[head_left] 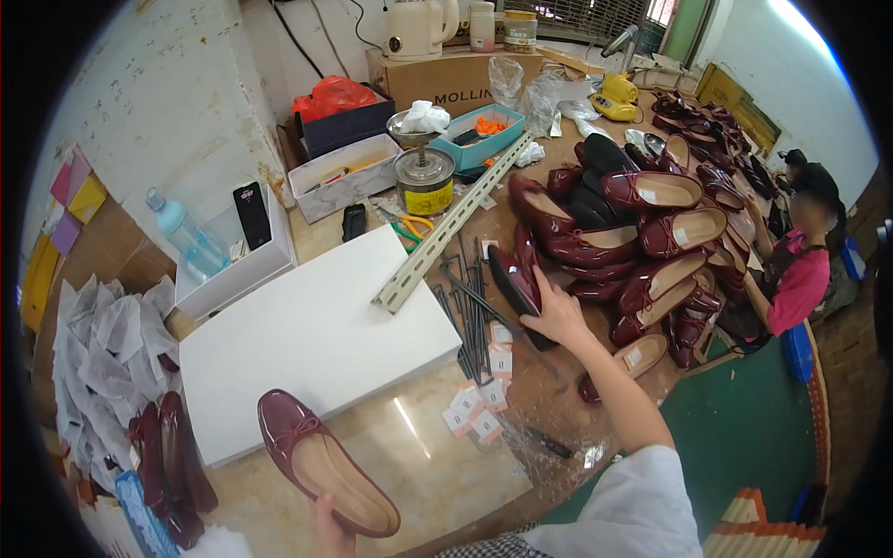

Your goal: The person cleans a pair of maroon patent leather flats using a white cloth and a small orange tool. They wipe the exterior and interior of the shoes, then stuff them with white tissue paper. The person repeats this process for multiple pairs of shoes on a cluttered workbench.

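Observation:
At the lower left, my left hand [330, 530] is closed around the side of a glossy burgundy ballet flat [321, 456]. This flat has a small bow on its toe and a beige insole, and its toe end lies over the edge of a white box. My right hand [556, 318] reaches out to the pile's near left side. Its fingers are on another burgundy flat [513, 282], tipped so the dark sole shows. Beside it, a large heap of burgundy flats [642, 232] is stacked on the workbench.
A long white box [307, 344] lies on the bench, with a slotted metal angle bar [456, 219] across its corner. Thin dark rods [470, 307] and small labels [479, 409] lie nearby. A tin can [425, 181] stands behind. Another person [800, 265] in pink works at the right.

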`<state>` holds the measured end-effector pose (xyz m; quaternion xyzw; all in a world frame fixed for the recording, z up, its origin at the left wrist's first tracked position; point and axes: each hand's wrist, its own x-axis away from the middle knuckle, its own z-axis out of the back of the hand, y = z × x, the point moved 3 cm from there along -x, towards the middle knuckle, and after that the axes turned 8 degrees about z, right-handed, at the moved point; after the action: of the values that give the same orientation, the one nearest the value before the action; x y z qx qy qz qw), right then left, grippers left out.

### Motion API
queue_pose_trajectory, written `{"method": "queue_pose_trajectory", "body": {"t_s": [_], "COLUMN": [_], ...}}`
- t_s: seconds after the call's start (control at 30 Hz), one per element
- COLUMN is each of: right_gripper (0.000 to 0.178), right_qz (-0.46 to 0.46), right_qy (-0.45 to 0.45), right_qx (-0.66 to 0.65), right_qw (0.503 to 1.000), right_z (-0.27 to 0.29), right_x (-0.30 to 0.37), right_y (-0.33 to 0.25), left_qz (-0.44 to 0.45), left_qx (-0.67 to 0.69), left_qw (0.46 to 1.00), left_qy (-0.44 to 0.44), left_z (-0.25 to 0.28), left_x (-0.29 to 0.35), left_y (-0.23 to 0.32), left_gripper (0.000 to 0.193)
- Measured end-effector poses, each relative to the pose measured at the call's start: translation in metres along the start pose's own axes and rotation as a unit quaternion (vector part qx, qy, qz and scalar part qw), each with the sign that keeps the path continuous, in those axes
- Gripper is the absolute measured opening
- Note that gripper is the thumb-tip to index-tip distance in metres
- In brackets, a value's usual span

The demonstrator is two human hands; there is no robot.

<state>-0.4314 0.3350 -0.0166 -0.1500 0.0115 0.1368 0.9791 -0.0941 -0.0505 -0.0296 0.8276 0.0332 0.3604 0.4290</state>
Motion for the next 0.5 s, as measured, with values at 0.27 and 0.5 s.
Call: {"method": "queue_pose_trajectory", "body": {"t_s": [0.27,0.5], "right_gripper": [0.078,0.048], "right_qz": [0.025,0.203], "right_qy": [0.072,0.039], "right_qx": [-0.185,-0.157], "right_qw": [0.980,0.966], "right_z": [0.085,0.025], "right_x": [0.082,0.210], "right_y": [-0.062,-0.251], "left_qz": [-0.008,-0.034], "left_qx": [-0.044,-0.012], "left_qw": [0.996,0.999], "left_qy": [-0.072,0.039], "left_z": [-0.009,0.044], "left_x": [0.039,0.041], "left_y": [-0.002,-0.043], "left_gripper": [0.054,0.053]}}
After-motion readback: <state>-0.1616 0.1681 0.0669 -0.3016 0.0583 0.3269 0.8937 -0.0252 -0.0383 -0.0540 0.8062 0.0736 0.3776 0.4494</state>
